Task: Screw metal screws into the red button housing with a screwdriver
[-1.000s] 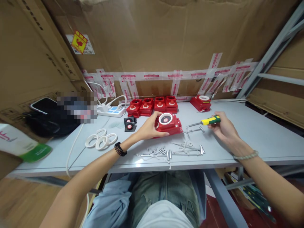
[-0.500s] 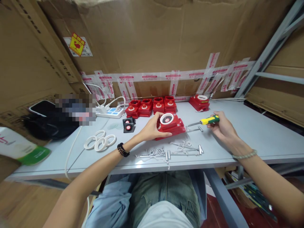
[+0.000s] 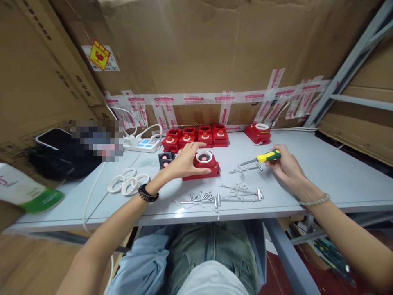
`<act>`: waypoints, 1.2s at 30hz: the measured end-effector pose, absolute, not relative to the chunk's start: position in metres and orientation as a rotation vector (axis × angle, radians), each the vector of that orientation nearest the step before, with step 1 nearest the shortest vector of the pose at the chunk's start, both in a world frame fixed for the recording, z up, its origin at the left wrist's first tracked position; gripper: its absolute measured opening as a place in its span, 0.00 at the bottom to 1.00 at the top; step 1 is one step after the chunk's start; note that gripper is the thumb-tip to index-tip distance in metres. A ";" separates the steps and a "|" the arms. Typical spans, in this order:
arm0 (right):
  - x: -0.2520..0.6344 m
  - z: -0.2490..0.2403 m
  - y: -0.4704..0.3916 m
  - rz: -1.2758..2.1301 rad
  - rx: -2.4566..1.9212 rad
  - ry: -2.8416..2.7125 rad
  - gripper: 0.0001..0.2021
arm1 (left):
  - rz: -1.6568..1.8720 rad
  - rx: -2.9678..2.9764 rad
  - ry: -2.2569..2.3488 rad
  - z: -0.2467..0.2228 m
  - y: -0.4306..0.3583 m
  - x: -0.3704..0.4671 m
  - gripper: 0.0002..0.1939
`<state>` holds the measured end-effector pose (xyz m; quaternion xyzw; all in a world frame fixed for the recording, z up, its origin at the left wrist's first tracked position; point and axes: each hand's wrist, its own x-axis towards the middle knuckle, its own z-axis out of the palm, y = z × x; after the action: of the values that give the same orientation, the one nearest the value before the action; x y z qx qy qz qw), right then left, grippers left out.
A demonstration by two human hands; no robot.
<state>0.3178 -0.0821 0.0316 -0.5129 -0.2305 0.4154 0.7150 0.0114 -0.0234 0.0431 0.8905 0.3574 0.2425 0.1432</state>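
Now the left hand [image 3: 183,163] cups the red housing's [image 3: 202,167] left side.

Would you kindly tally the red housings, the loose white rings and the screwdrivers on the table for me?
Red housings: 6, namely the one under the left hand at, four in the back row and one at the far right.
Loose white rings: 3.
Screwdrivers: 1, the screwdriver in the right hand.
Total: 10.
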 end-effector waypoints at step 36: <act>0.258 0.055 -0.071 0.618 -0.927 -0.961 0.08 | 1.114 2.582 1.068 0.043 -0.040 0.036 0.04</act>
<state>0.2579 -0.0707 0.0550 -0.4227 -0.4383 0.2818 0.7415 0.0364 -0.0403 0.0431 0.8565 0.3544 0.3693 0.0667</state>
